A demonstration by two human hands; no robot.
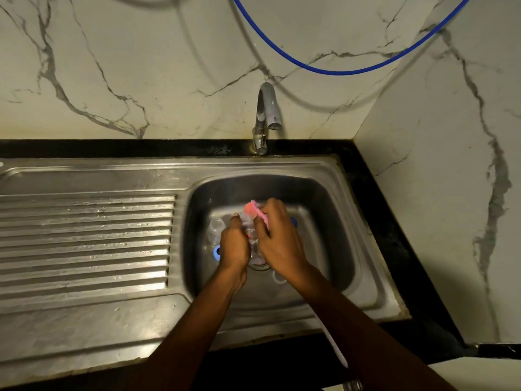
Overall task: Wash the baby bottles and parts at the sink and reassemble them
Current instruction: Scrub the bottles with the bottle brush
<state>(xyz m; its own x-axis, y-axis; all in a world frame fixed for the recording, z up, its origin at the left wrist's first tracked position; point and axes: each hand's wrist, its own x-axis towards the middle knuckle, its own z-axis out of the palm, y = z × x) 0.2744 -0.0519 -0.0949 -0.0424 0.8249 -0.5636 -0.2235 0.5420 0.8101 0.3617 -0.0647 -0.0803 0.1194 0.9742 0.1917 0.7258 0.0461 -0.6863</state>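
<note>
Over the steel sink basin [332, 221], my left hand [234, 246] grips a clear baby bottle [252, 241] that lies lengthwise between both hands. My right hand [277, 235] holds a pink sponge [255, 211] against the bottle's far end. A second clear bottle [215, 228] lies on the basin floor to the left. A blue ring [216, 253] sits below it, partly hidden by my left wrist. Another blue part [293, 221] peeks out behind my right hand. A clear round part [279, 277] lies near the drain [260, 266].
A steel tap [266, 114] stands behind the basin with no water running. A ribbed drainboard [84, 241] stretches to the left. Marble wall panels enclose the back and right. A blue hose [338, 70] hangs across the wall. A black counter edge [394, 235] borders the sink.
</note>
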